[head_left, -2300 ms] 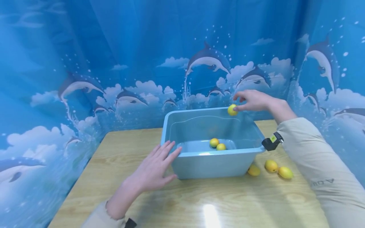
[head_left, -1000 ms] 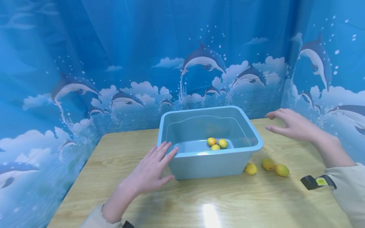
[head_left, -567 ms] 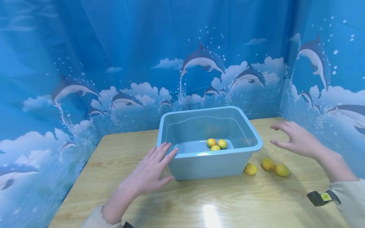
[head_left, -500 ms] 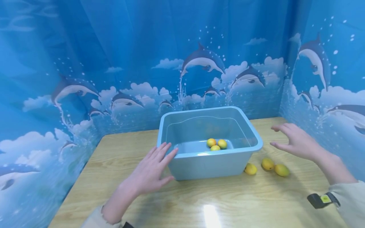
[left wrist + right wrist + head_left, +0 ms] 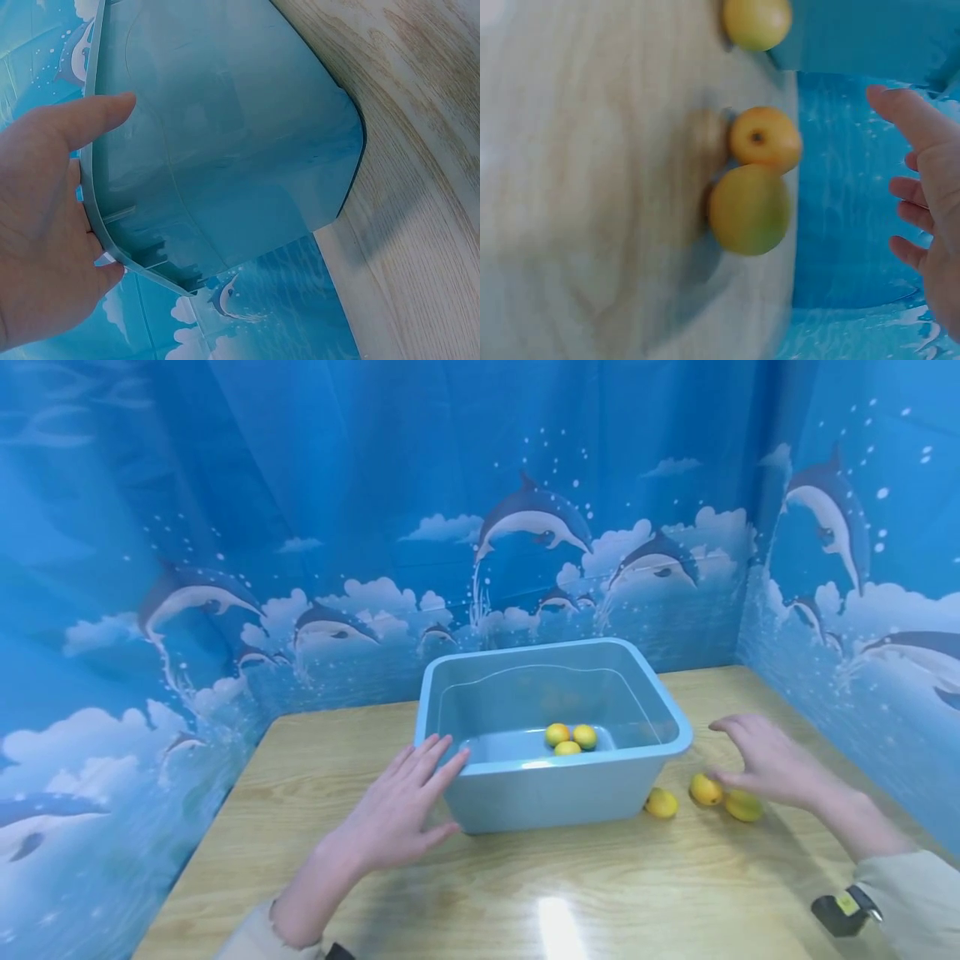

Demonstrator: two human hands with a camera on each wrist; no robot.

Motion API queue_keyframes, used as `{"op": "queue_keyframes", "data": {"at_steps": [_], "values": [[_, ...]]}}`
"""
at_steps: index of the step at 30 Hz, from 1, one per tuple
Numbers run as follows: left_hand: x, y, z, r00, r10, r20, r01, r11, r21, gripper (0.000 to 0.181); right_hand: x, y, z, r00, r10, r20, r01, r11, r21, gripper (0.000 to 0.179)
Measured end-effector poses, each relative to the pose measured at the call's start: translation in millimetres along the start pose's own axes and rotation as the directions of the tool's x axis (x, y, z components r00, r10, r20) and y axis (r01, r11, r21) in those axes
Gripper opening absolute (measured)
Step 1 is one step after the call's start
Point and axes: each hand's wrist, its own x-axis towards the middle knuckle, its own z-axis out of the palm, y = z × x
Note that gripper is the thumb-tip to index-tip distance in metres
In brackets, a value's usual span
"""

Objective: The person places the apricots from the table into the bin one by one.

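My left hand [image 5: 397,810] rests with straight fingers at the near-left corner of a light blue plastic tub [image 5: 547,793]; in the left wrist view its fingers and thumb lie along the tub's rim [image 5: 88,172]. Three small yellow, lemon-like fruits [image 5: 567,748] sit together on the tub's floor. My right hand [image 5: 772,764] holds nothing and hangs over the table to the tub's right, thumb and fingers spread apart. Below it lie two touching yellow fruits, one with an orange tint [image 5: 705,789] and one partly green [image 5: 750,210]. A third fruit [image 5: 662,803] lies by the tub's near-right corner.
The tub stands near the back of a light wood table [image 5: 480,893]. A blue curtain with printed dolphins [image 5: 360,527] hangs behind the table and along its sides. Bright light reflects off the table's front part.
My right hand let a third fruit go into the tub, drew back to the right and has come down toward the pair on the table. My left hand stays at the rim.
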Motion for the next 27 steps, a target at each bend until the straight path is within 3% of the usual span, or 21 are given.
{"op": "queue_keyframes", "data": {"at_steps": [12, 27], "values": [[0.5, 1.0, 0.2, 1.0, 0.008, -0.013, -0.008, 1.0, -0.003, 0.086, -15.3, 11.9, 16.3, 0.996, 0.043, 0.078, -0.044, 0.999, 0.011, 0.068], [0.5, 0.7, 1.1, 1.0, 0.004, -0.014, -0.004, 1.0, -0.003, 0.087, -14.3, 5.5, 33.4, 0.984, 0.08, 0.161, -0.086, 0.996, 0.028, 0.062]]}}
